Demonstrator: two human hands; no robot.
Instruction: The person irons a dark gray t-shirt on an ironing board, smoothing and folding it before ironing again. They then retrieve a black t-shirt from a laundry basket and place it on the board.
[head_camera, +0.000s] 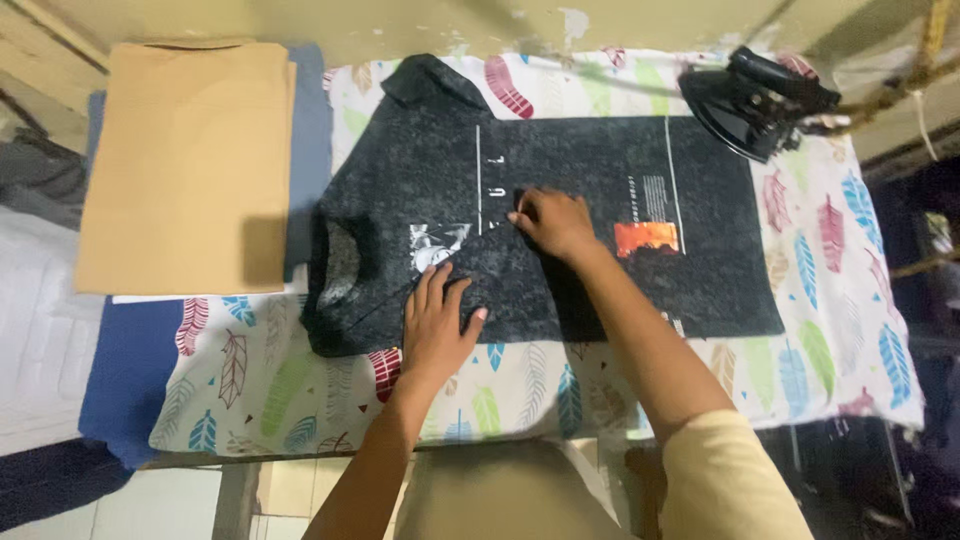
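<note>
A dark grey shirt (560, 230) is spread on the feather-print cover (840, 300), its long axis running left to right, collar to the left. The left hand (437, 325) is pressed flat on its near edge; the right hand (553, 222) is laid mid-chest, fingers pinching fabric. An iron (752, 98) is parked beyond, right; a tan cloth (190, 160) is stacked left.

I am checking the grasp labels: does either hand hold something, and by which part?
Nothing is lifted. The left hand lies flat on the dark shirt near its lower edge; the right hand presses or pinches its middle, which cannot be told.
</note>
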